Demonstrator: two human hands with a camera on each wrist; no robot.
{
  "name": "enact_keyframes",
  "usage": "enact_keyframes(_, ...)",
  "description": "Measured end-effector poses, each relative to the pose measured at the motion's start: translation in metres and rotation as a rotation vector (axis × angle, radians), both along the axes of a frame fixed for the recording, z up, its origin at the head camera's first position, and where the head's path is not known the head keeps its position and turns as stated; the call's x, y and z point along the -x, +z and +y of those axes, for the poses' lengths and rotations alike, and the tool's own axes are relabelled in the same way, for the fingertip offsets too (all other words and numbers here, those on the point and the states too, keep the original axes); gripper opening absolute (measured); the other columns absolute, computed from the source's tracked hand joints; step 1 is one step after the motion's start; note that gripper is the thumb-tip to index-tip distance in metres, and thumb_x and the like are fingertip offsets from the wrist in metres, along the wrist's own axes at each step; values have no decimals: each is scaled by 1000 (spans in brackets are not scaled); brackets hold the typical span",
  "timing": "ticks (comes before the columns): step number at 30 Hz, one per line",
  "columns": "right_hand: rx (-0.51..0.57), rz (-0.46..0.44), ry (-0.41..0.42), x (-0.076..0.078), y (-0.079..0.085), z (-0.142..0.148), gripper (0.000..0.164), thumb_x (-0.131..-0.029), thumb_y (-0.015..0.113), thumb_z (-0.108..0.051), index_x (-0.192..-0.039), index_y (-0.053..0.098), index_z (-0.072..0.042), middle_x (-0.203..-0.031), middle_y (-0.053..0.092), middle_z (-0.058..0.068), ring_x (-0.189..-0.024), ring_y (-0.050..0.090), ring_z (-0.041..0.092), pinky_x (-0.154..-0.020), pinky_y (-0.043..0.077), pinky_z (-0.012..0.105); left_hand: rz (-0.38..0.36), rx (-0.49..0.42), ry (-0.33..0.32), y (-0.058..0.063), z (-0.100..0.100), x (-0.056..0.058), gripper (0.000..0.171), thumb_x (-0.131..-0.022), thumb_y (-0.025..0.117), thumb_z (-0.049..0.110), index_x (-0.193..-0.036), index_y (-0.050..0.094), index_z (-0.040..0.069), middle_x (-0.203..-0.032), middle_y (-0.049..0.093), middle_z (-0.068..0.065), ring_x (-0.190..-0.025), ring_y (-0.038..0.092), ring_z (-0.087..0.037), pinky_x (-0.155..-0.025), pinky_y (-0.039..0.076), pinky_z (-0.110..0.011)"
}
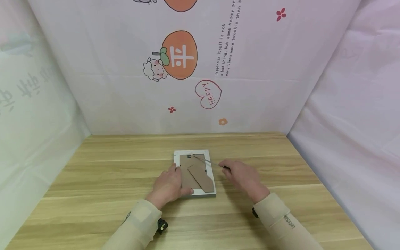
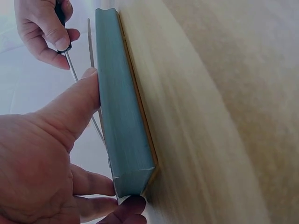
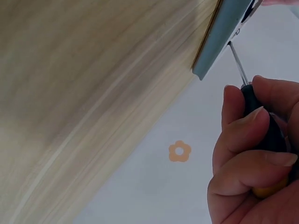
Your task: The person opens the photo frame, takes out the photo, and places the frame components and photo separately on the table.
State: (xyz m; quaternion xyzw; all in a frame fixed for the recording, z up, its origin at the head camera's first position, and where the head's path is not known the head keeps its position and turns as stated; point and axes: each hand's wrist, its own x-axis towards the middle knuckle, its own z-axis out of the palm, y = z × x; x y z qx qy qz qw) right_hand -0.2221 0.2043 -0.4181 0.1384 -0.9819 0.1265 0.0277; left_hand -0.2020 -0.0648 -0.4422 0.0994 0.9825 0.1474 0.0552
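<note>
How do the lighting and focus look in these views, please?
Head: bright, even light, soft shadows on the pale wood-grained tabletop; left wrist: the blue-sided rectangular picture frame fairly clear, tabletop blurred toward the right; right wrist: dimmer, tabletop darkest at upper left.

Just behind our bare left hand (image 1: 167, 184) and right hand (image 1: 245, 177), we wear pale cream sleeves (image 1: 123, 238) with broad, band-like cuffs (image 1: 144, 212). On the left hand's thumb side, a small black device (image 1: 162, 226) with a yellowish spot juts from the cuff; on the right hand's thumb side sits a black piece (image 1: 255, 212). Farther back from the right hand, dark lettering (image 1: 289, 221) marks our sleeve.
</note>
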Motion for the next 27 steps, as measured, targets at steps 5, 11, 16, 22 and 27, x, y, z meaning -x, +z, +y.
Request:
enact_keyframes(5,34,-52,19,7,1,5,29,-97,55,-34,-125,65,-31,-119,68,-4,-87,60,13,-63,49,36,9,10,-11,1,0,0,99,-73,71,66,-138,48,-4,-154,33,-24,-121,49,-46,-86,50,-56)
enact_keyframes(11,92,-136,69,22,7,13,31,-100,50,-35,-126,65,-27,-122,67,-3,-94,59,14,-79,50,41,18,17,-11,-1,-2,1,99,-72,71,67,-137,48,-5,-154,34,-24,-120,49,-45,-86,50,-56)
enact_keyframes(16,148,-234,91,37,19,20,33,-100,49,-36,-126,66,-26,-120,67,-1,-95,61,13,-87,49,46,24,22,-15,-2,-1,2,100,-72,71,67,-137,48,-4,-154,34,-24,-121,49,-44,-88,50,-55)
enact_keyframes(22,180,-317,95,42,28,23,34,-100,49,-38,-128,65,-26,-118,67,0,-94,63,12,-85,50,45,17,32,-21,-2,-1,3,101,-72,70,68,-139,47,-4,-154,33,-24,-122,48,-44,-89,49,-55)
enact_keyframes(27,112,-232,101,31,20,18,34,-99,52,-38,-128,64,-27,-125,65,-2,-107,61,17,-95,47,47,20,38,-29,-1,-1,2,100,-73,70,67,-138,47,-5,-152,34,-26,-122,48,-45,-89,49,-55)
